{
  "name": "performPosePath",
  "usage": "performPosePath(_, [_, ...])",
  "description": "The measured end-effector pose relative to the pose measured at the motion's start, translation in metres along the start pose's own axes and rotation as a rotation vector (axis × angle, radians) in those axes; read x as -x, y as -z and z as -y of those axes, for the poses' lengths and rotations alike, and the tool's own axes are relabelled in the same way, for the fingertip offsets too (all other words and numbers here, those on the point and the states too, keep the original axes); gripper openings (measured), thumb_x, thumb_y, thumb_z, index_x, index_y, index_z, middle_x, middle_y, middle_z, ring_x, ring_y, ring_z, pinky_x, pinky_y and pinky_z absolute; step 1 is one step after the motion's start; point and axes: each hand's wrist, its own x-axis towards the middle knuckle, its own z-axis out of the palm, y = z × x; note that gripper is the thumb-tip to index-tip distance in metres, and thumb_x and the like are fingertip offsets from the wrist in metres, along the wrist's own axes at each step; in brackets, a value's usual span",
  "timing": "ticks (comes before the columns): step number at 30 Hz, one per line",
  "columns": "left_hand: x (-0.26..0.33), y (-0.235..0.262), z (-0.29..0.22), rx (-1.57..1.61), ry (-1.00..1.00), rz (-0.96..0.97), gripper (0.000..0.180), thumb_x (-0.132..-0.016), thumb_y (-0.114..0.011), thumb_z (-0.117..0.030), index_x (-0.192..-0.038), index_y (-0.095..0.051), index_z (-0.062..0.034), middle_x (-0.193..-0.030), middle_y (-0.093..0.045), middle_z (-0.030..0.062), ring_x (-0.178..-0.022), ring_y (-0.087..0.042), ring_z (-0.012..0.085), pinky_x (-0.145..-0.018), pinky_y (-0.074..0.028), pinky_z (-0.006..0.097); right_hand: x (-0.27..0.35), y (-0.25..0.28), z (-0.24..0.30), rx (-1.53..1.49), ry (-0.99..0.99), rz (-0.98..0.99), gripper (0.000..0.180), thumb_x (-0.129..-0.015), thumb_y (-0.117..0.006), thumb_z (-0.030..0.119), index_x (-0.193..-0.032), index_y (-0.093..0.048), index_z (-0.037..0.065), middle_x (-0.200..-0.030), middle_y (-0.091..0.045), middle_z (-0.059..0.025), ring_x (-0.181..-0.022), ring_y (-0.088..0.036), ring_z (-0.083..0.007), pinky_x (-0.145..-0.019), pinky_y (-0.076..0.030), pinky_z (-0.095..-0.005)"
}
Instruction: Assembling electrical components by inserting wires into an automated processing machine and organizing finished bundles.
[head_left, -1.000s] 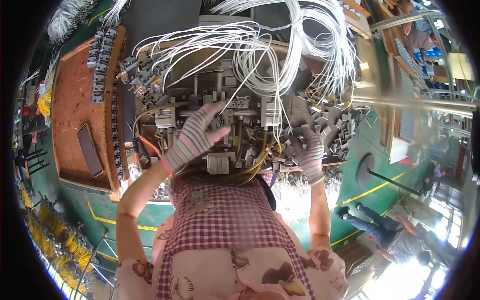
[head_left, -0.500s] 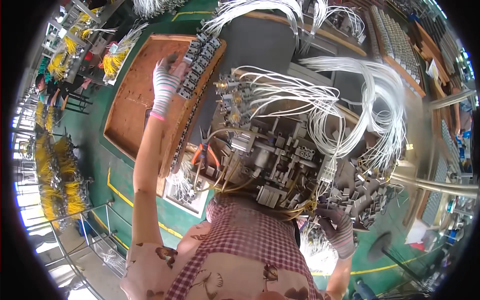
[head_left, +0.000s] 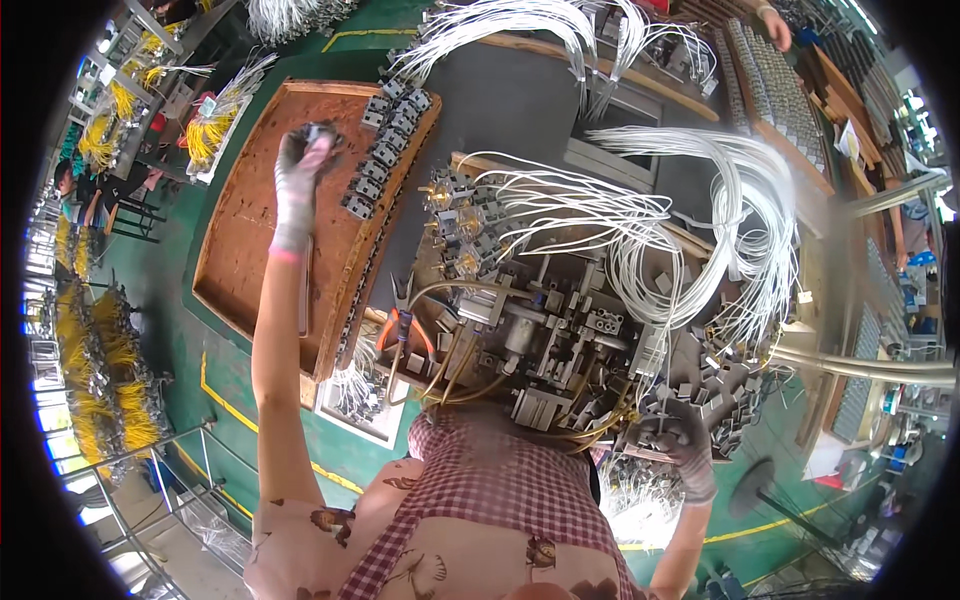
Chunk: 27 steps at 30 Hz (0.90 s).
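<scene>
At ten o'clock the left hand [head_left: 297, 175] pinches a small grey block [head_left: 319, 133] over the wooden tray [head_left: 240, 235], near block rows [head_left: 388, 148] at eleven; at four the right hand [head_left: 682, 438] curls beside metal pieces [head_left: 738, 393], its grip impossible to tell.

The fisheye view looks steeply down from head height, close above the checked apron [head_left: 500, 465], reaching widely around it.

No legible text, labels or numbers.
</scene>
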Motion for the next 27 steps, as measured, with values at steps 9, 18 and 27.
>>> performPosePath(9, [0.218, -0.115, -0.047, -0.188, 0.167, 0.9, 0.072, -0.072, -0.082, -0.039, -0.13, -0.053, -0.0072, -0.124, -0.057, 0.0057, -0.109, -0.055, 0.0166, -0.092, -0.045, 0.03, -0.056, -0.13, 0.014, 0.095, 0.408, -0.021, 0.041, -0.082, -0.067, -0.002, -0.118, -0.048, 0.006, -0.113, -0.057, -0.006, -0.1, -0.056, -0.0152, -0.085, -0.046, -0.0297])
performPosePath(18, [0.276, -0.167, -0.006, 0.038, 0.375, 1.075, 0.101, -0.069, -0.082, -0.043, -0.148, -0.032, -0.0068, -0.131, -0.057, 0.0119, -0.121, -0.054, 0.0256, -0.103, -0.042, 0.037, -0.065, -0.115, 0.001, 0.158, 0.563, -0.028, 0.04, -0.078, -0.077, 0.008, -0.112, -0.054, 0.01, -0.114, -0.049, -0.0051, -0.109, -0.049, -0.0173, -0.096, -0.04, -0.0327])
performPosePath(27, [0.273, -0.153, -0.019, -0.473, -0.147, 1.116, 0.089, -0.071, -0.081, -0.019, -0.147, -0.035, -0.0106, -0.119, -0.062, 0.0124, -0.095, -0.064, 0.0312, -0.083, -0.051, 0.038, -0.074, -0.107, 0.002, 0.296, 0.708, 0.016, 0.052, -0.066, -0.084, 0.008, -0.11, -0.056, 0.008, -0.111, -0.047, -0.0089, -0.105, -0.049, -0.0237, -0.092, -0.043, -0.0354])
